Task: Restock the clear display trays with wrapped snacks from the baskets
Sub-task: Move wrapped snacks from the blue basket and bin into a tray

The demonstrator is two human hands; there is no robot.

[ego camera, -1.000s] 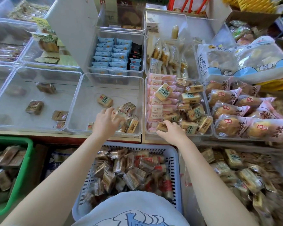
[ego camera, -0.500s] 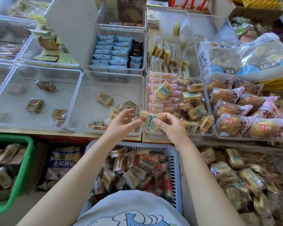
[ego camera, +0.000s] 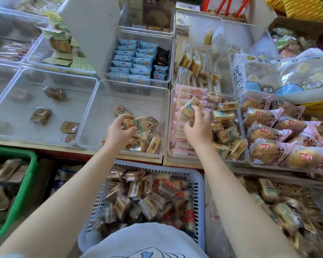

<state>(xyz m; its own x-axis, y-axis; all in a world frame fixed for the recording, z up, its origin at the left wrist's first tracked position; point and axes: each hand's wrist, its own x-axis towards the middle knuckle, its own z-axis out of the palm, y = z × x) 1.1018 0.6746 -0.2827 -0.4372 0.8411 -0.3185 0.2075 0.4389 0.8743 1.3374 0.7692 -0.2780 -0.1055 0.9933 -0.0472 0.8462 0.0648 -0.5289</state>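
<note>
Left hand (ego camera: 119,132) is over the middle tray (ego camera: 108,101), fingers curled round a tan snack (ego camera: 138,123) with a green label, held just above the little pile in that tray's front right corner. Right hand (ego camera: 199,128) is over the right tray (ego camera: 243,159), fingertips pinching the lower end of another tan snack (ego camera: 191,107) lifted over the pink packs (ego camera: 181,127) along that tray's left side. The rest of that tray holds more tan snacks. The left tray (ego camera: 17,82) only has a few brown packs scattered about. Down below the counter edge, a blue basket (ego camera: 199,181) sits between the arms, heaped with brown and red wrapped snacks, and a green basket (ego camera: 26,185) is off at the left.
</note>
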